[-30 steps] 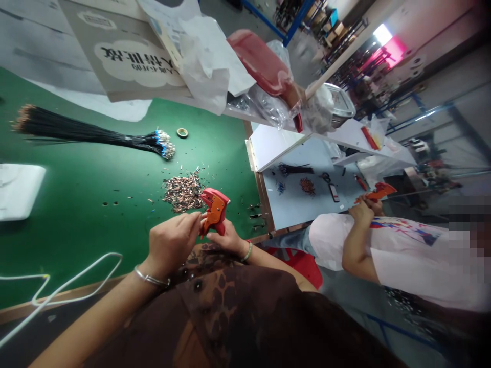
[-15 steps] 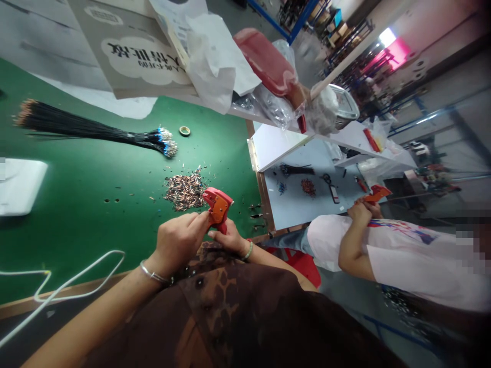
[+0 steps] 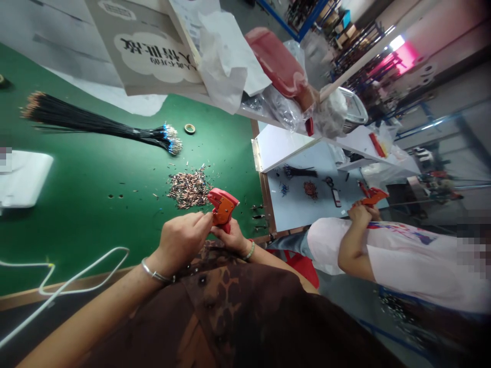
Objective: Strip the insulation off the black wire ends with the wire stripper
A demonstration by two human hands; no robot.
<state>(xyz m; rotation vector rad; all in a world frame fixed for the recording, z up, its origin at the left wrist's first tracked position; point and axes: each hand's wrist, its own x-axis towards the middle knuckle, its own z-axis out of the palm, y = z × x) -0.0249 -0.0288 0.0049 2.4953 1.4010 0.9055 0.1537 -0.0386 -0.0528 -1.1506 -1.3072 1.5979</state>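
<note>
My right hand (image 3: 235,240) is wrapped round the handles of a red and orange wire stripper (image 3: 223,208), its head pointing up and left. Close against the tool's left side, my left hand (image 3: 183,239) is closed with fingertips pinched together. What those fingertips hold, if anything, is hidden. Just beyond the stripper lies a pile of short cut wire ends (image 3: 187,189), coppery and black. A bundle of black wires (image 3: 95,121) rests farther back on the green table (image 3: 126,220), with blue and silvery terminals at its right end and coppery ends at its left.
A tape roll (image 3: 190,129) lies near the bundle. At left are a white box-like object (image 3: 25,179) and a white cable (image 3: 88,273). A shelf with a grey box (image 3: 153,56) overhangs the back. On the right, a co-worker (image 3: 360,245) holds a similar stripper (image 3: 374,197).
The view has shifted slightly, so the table items appear a little farther right. Both hands and the stripper keep nearly the same pose.
</note>
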